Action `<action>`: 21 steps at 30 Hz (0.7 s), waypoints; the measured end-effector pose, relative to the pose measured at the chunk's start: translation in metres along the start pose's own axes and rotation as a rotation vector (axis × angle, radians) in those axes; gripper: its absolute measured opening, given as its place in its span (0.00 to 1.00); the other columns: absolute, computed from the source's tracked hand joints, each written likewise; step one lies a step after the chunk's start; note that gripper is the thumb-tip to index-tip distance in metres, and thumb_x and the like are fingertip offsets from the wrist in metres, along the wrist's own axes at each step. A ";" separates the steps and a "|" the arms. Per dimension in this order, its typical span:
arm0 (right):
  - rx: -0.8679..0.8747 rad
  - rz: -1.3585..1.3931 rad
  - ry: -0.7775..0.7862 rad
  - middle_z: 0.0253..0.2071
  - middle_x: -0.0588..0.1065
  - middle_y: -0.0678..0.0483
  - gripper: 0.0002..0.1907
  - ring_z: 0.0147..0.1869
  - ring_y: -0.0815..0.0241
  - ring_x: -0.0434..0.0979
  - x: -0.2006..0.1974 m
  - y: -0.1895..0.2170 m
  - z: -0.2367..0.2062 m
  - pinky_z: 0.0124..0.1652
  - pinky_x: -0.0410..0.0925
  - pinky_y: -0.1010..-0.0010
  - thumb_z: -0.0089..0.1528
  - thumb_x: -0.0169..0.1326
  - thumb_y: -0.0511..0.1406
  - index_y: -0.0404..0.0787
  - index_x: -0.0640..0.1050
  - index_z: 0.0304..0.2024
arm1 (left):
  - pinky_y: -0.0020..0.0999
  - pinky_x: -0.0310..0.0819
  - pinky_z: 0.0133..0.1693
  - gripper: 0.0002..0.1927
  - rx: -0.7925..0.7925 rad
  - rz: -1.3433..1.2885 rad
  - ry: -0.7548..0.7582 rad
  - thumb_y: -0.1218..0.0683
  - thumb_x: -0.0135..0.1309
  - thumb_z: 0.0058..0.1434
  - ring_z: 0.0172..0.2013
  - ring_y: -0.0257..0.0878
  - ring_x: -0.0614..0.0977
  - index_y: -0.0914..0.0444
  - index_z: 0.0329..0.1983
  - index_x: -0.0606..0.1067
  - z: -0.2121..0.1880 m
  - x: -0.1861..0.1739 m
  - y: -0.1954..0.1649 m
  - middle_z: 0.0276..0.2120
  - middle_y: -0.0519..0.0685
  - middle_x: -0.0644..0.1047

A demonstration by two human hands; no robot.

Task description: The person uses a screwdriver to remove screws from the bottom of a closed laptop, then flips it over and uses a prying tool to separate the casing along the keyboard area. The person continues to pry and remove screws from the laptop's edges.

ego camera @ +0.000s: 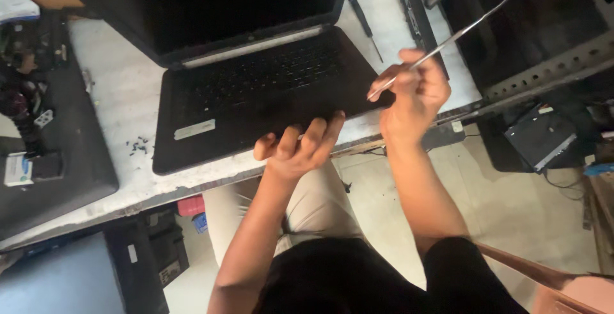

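An open black laptop [256, 77] lies on a white worktable [121, 90], its dark screen tilted back. My left hand [300, 148] grips the laptop's front edge, fingers curled up over the palm rest. My right hand [412, 93] is shut on a thin metal pry tool [448, 42]. The tool's lower tip touches the laptop's front right corner, and its long shaft points up and to the right.
A small black screwdriver [363, 23] lies on the table right of the laptop. Several tiny dark screws [137, 146] sit at its left. Another dark device [57, 148] with small parts lies far left. Metal frames and a black box [540, 136] stand at the right.
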State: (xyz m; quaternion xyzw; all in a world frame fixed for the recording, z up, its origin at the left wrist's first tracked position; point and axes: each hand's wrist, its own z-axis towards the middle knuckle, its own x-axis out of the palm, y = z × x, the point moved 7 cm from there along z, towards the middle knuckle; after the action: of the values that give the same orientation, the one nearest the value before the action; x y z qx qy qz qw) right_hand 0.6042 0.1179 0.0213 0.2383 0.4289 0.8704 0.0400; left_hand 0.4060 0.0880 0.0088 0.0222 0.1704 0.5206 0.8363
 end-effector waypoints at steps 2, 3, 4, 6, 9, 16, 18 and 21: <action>0.017 -0.060 0.117 0.30 0.75 0.45 0.13 0.31 0.55 0.77 -0.002 -0.002 0.000 0.31 0.75 0.67 0.72 0.58 0.34 0.28 0.73 0.48 | 0.45 0.48 0.55 0.07 -0.015 -0.025 -0.010 0.44 0.62 0.62 0.42 0.32 0.65 0.35 0.43 0.81 0.002 0.004 0.000 0.43 0.29 0.68; 0.029 -0.079 0.135 0.31 0.75 0.45 0.12 0.30 0.56 0.77 -0.004 -0.004 0.000 0.32 0.75 0.67 0.71 0.58 0.34 0.27 0.73 0.47 | 0.45 0.48 0.55 0.07 -0.005 -0.022 -0.008 0.43 0.61 0.62 0.42 0.31 0.65 0.35 0.43 0.81 0.002 0.006 -0.001 0.43 0.29 0.68; 0.044 -0.097 0.152 0.31 0.74 0.45 0.11 0.29 0.57 0.78 -0.006 -0.006 -0.001 0.33 0.75 0.68 0.71 0.57 0.33 0.27 0.74 0.46 | 0.45 0.47 0.55 0.08 0.005 -0.019 -0.004 0.43 0.60 0.62 0.43 0.31 0.66 0.35 0.44 0.81 0.000 0.007 -0.002 0.43 0.28 0.68; 0.040 -0.110 0.193 0.32 0.74 0.45 0.10 0.29 0.58 0.78 -0.008 -0.011 0.001 0.33 0.75 0.69 0.71 0.57 0.32 0.27 0.74 0.45 | 0.45 0.48 0.55 0.09 0.023 -0.017 -0.017 0.43 0.59 0.61 0.43 0.31 0.66 0.35 0.45 0.81 -0.002 0.013 -0.002 0.43 0.28 0.68; 0.022 -0.108 0.234 0.32 0.74 0.45 0.09 0.30 0.59 0.77 -0.006 -0.018 -0.003 0.33 0.72 0.73 0.71 0.57 0.32 0.29 0.74 0.43 | 0.45 0.48 0.53 0.10 0.038 -0.041 -0.021 0.43 0.57 0.59 0.42 0.30 0.66 0.35 0.44 0.80 -0.008 0.016 -0.005 0.42 0.28 0.67; -0.061 -0.148 0.229 0.29 0.72 0.47 0.11 0.29 0.62 0.73 -0.002 -0.024 -0.005 0.30 0.68 0.78 0.71 0.57 0.33 0.30 0.73 0.41 | 0.44 0.47 0.51 0.11 0.050 -0.079 0.005 0.42 0.59 0.60 0.43 0.30 0.65 0.36 0.46 0.80 -0.019 0.021 -0.007 0.42 0.26 0.68; -0.064 -0.151 0.228 0.30 0.72 0.46 0.11 0.28 0.63 0.72 -0.002 -0.024 -0.005 0.29 0.68 0.79 0.71 0.57 0.34 0.30 0.72 0.41 | 0.44 0.47 0.51 0.10 0.053 -0.076 0.006 0.41 0.60 0.61 0.43 0.30 0.65 0.36 0.46 0.80 -0.021 0.023 -0.007 0.42 0.26 0.68; -0.050 -0.150 0.232 0.31 0.71 0.45 0.12 0.28 0.64 0.71 -0.002 -0.024 -0.007 0.30 0.68 0.80 0.71 0.57 0.35 0.31 0.72 0.42 | 0.44 0.47 0.50 0.10 0.057 -0.077 0.007 0.40 0.59 0.62 0.43 0.30 0.64 0.35 0.47 0.80 -0.023 0.023 -0.009 0.41 0.26 0.68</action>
State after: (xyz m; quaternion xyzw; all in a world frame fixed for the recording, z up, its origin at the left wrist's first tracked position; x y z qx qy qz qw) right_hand 0.5998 0.1277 -0.0012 0.1025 0.4254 0.8971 0.0611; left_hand 0.4157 0.1012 -0.0205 0.0377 0.1891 0.4832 0.8540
